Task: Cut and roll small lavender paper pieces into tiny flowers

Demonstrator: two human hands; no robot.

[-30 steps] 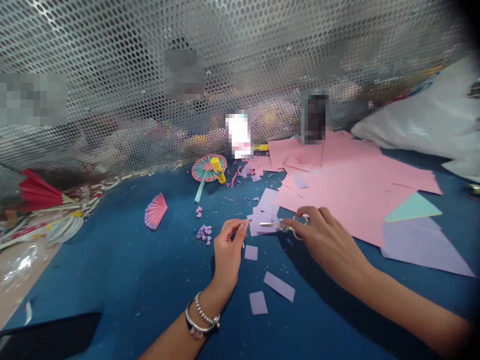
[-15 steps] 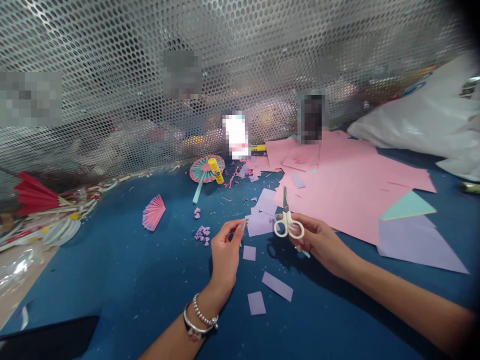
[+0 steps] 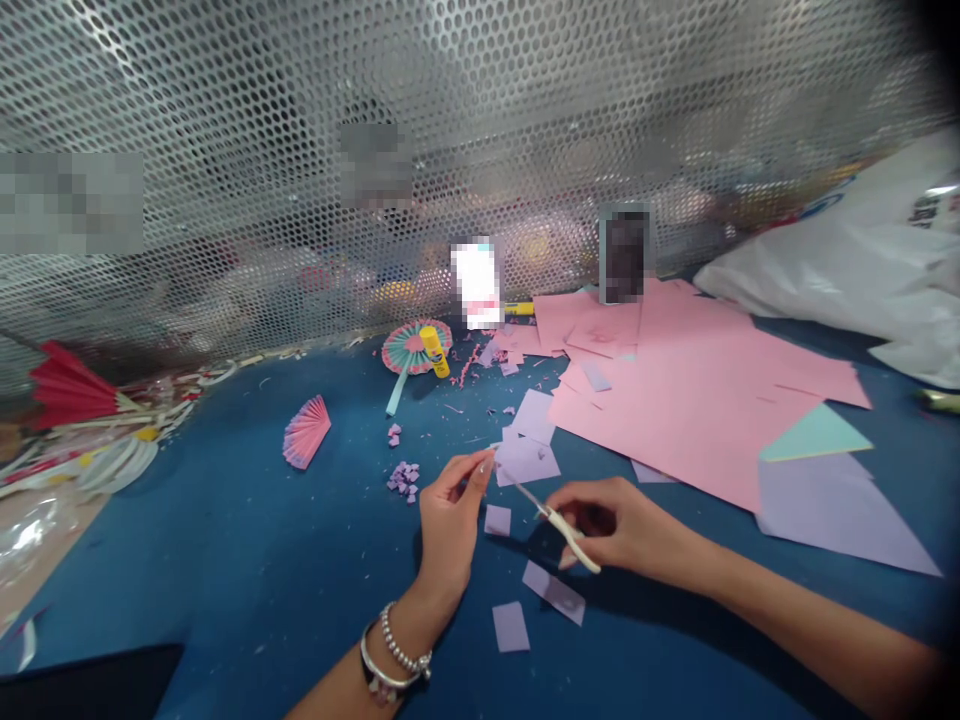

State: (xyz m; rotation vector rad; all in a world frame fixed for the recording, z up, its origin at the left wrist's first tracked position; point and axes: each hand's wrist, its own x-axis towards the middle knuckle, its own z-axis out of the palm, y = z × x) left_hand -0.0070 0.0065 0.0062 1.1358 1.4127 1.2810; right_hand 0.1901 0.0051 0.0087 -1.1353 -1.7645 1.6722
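Note:
My left hand (image 3: 452, 510) is closed in a pinch, a thin pale strip (image 3: 495, 447) just showing at its fingertips. White-handled scissors (image 3: 568, 537) are gripped in my right hand (image 3: 619, 520), their blades pointing up and left toward the left fingertips. Behind the blades lie overlapping lilac paper sheets (image 3: 534, 460). A small lilac square (image 3: 497, 520) rests between the hands. Closer to me are a lilac paper strip (image 3: 553, 592) and another lilac piece (image 3: 511, 627). Folded purple bits (image 3: 403, 480) are heaped left of my left hand.
Large pink sheets (image 3: 690, 390) cover the right of the blue table (image 3: 247, 570). A pleated paper rosette (image 3: 409, 345), a yellow glue stick (image 3: 434, 352) and a pink paper fan (image 3: 307, 433) stand farther back. A perforated metal panel (image 3: 285, 130) borders the table; a white bag (image 3: 840, 260) lies right.
The right hand has moved down and turned the scissors, so their blades now point toward the left fingertips instead of away from me. The left hand keeps its pinch in nearly the same place.

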